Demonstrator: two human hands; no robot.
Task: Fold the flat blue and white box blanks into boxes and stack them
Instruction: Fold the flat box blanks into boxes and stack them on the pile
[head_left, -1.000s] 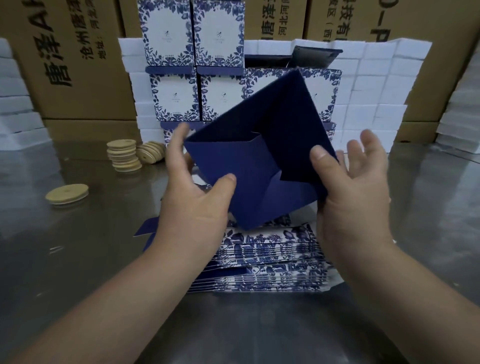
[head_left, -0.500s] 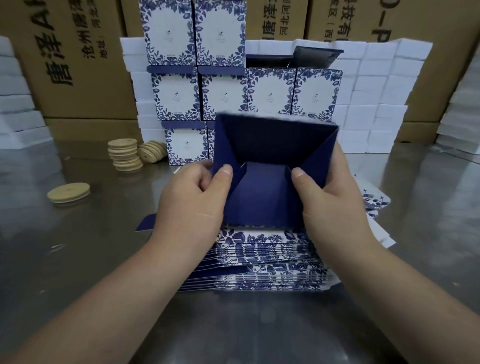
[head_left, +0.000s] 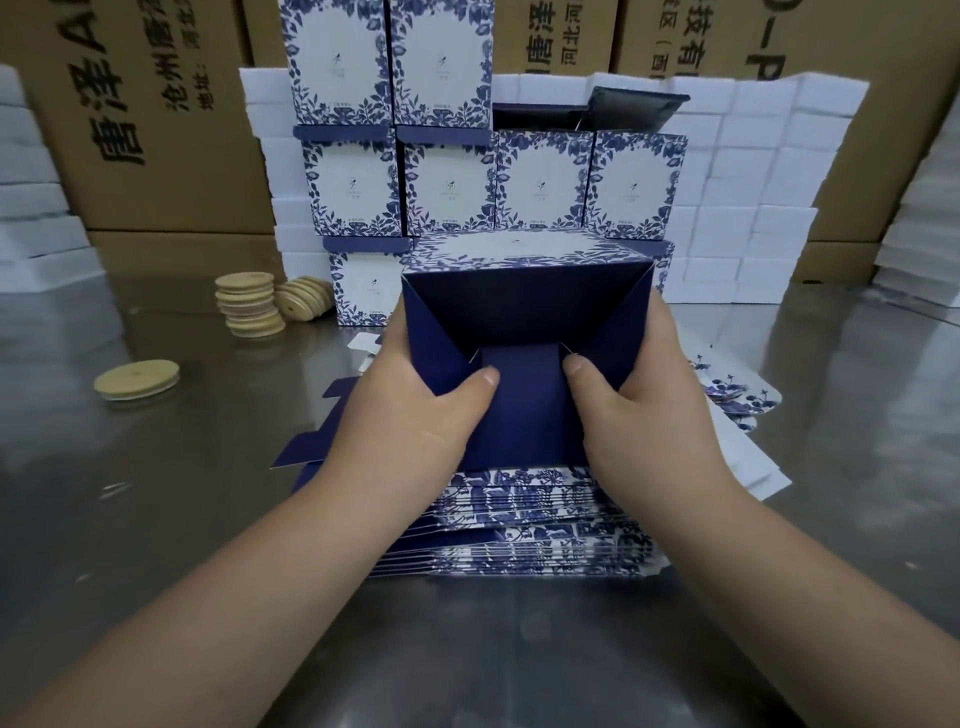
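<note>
Left thumb (head_left: 485, 375) and right thumb (head_left: 574, 371) press inside the half-folded box (head_left: 524, 317), closer together and lower than half a second ago. The slanted side flaps are folded further in. The other fingers are mostly hidden behind the side walls.

Left hand (head_left: 410, 410) and right hand (head_left: 660, 410) grip the box at frame centre, just above the flat blanks (head_left: 519, 519). The box has squared up, and its printed top wall now shows.

The box is matte dark blue card inside, with sharp creases. Outside it is white with a blue leaf print.

The blanks form a thin layered pile on a shiny metal table (head_left: 156, 519). Finished boxes (head_left: 452, 192) are stacked behind, upper centre. Round wooden discs (head_left: 249, 306) sit at the left.
</note>
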